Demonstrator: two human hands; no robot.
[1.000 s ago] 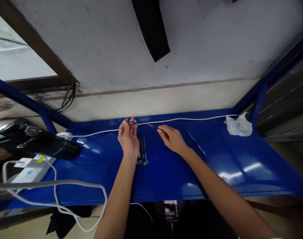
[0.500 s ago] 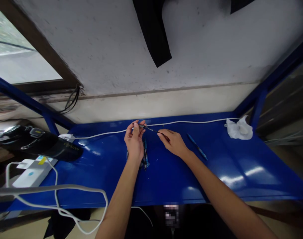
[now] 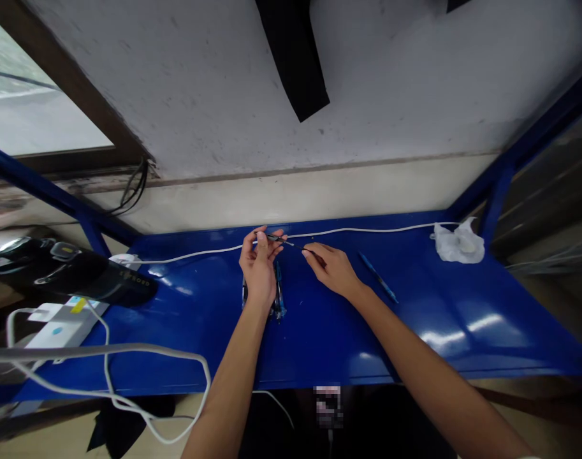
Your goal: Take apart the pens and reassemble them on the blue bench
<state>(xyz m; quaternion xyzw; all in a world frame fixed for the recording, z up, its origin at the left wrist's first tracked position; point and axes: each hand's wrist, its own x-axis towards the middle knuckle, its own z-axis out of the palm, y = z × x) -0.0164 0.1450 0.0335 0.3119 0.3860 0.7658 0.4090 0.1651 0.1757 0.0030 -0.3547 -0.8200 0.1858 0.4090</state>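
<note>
Above the blue table (image 3: 319, 344), a thin dark pen-like rod (image 3: 293, 244) spans the gap between my hands. My left hand (image 3: 259, 264) pinches its left end between thumb and fingers, palm turned up. The fingertips of my right hand (image 3: 333, 269) are closed on its right end. Several pens (image 3: 278, 293) lie on the table beside and partly under my left hand, which hides some of them. A single blue pen (image 3: 378, 276) lies slanted to the right of my right hand.
A black bottle (image 3: 94, 277) lies at the left by a white power strip (image 3: 65, 325). White cables (image 3: 161, 352) loop at the front left. One thin white cable (image 3: 367, 229) runs along the back to a crumpled white plastic bag (image 3: 458, 243).
The right end of the rod has moved slightly toward my left hand, and the rod looks more nearly in one line. The whole view has shifted a little.
</note>
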